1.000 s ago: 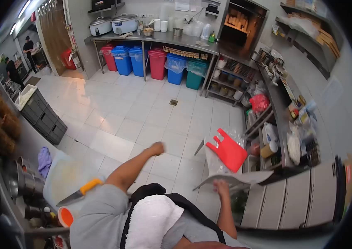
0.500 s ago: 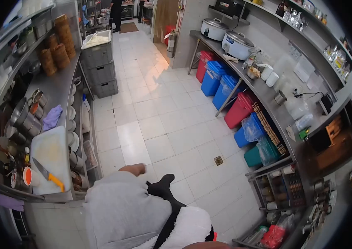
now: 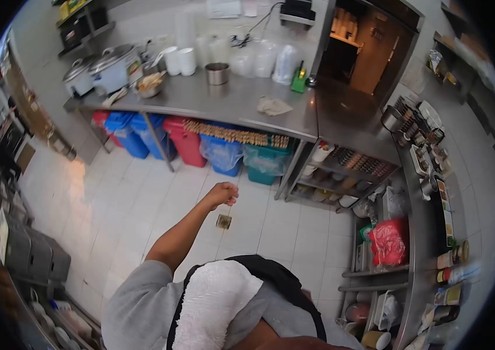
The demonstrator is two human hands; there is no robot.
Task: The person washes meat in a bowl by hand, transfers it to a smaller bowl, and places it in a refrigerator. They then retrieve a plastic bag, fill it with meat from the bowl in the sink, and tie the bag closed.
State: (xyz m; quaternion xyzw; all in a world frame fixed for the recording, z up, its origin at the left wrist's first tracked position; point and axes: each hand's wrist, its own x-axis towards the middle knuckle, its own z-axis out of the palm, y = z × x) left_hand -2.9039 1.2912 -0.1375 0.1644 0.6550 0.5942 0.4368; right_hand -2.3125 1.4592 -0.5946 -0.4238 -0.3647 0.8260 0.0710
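My left hand [image 3: 222, 195] is held out over the tiled floor near the floor drain [image 3: 223, 221], with its fingers curled in and nothing visible in them. It is in front of the long steel counter [image 3: 224, 105] and touches nothing. My right hand is out of view. A white towel [image 3: 215, 303] lies over my grey shirt and black apron. On the counter are a steel pot [image 3: 217, 73], a bowl of food [image 3: 149, 85] and a crumpled cloth [image 3: 274, 106].
Lidded bins, among them a red one [image 3: 184, 141] and a green one [image 3: 264, 163], stand under the counter. Rice cookers [image 3: 113, 69] are at its left end. Shelving with a red bag [image 3: 390, 240] is at the right. Grey crates [image 3: 32, 251] stand at the left.
The view has swung right, from the aisle and the cutting board with its knife to the long counter and right-hand shelves. My left arm now shows more fully, stretched forward.
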